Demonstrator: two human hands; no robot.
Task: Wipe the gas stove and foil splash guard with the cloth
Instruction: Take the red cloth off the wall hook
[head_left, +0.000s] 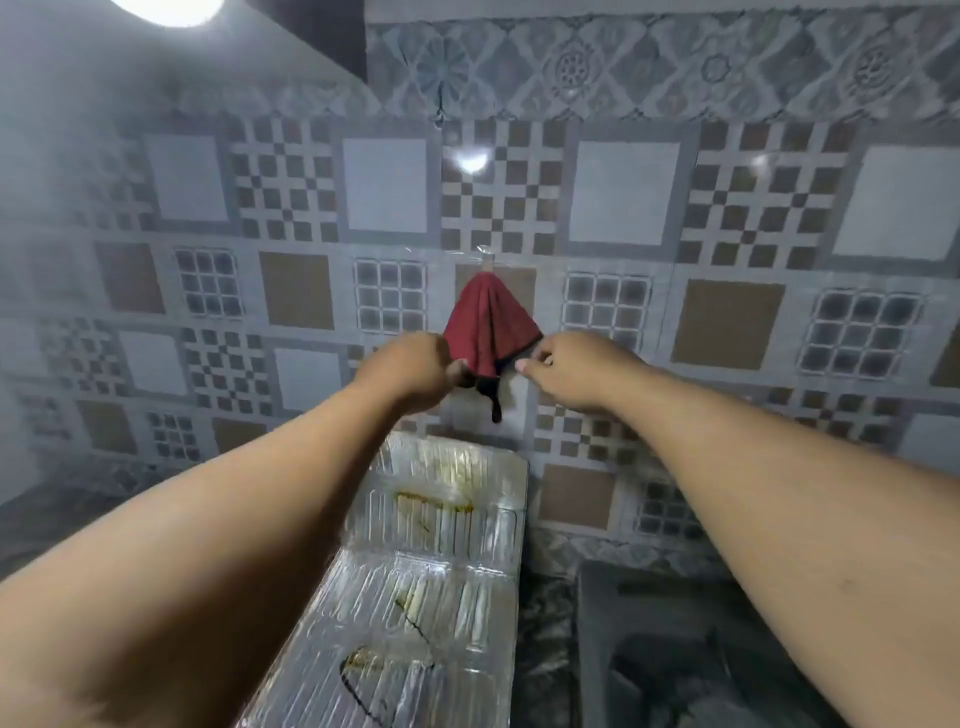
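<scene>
Red cloth (487, 325) hung on wall hook (485, 255). Left hand (415, 370), right hand (566, 368) pinching 2 lower corners. Risk: hard tug detaching hook.

Your left hand (415, 371) and right hand (569, 369) each pinch a lower edge of the red cloth (488, 327) hanging from a wall hook (485, 254), above the stained foil splash guard (441, 561).
</scene>
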